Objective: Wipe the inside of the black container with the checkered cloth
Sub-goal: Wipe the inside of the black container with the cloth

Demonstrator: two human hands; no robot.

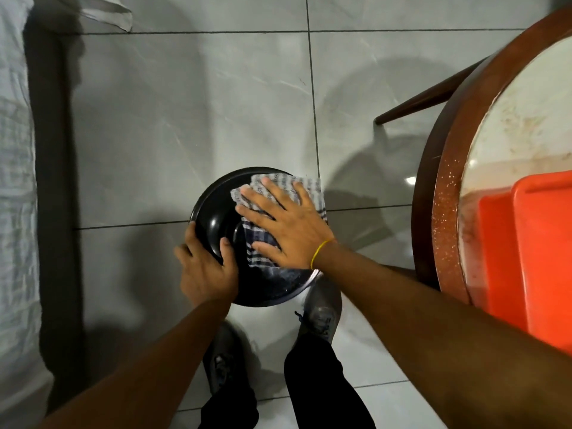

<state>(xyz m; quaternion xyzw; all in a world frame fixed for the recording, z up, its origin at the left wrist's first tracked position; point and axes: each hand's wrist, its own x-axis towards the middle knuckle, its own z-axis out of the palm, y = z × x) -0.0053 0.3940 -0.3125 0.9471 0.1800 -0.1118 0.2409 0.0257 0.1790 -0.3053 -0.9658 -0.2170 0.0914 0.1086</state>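
A round black container (216, 212) is held in the air above the tiled floor, its inside facing me. My left hand (207, 267) grips its near-left rim, thumb inside the bowl and fingers wrapped behind. The blue-and-white checkered cloth (288, 184) lies across the right half of the inside and hangs over the far-right rim. My right hand (288, 227) lies flat on the cloth with fingers spread, pressing it against the container. A yellow band circles that wrist.
A round table (445, 196) with a dark wooden rim stands at the right, carrying an orange tray (532, 243). A table leg (427, 100) slants out beyond it. A white fabric-covered surface (15, 181) runs along the left. My shoes (318, 314) stand on the floor below the container.
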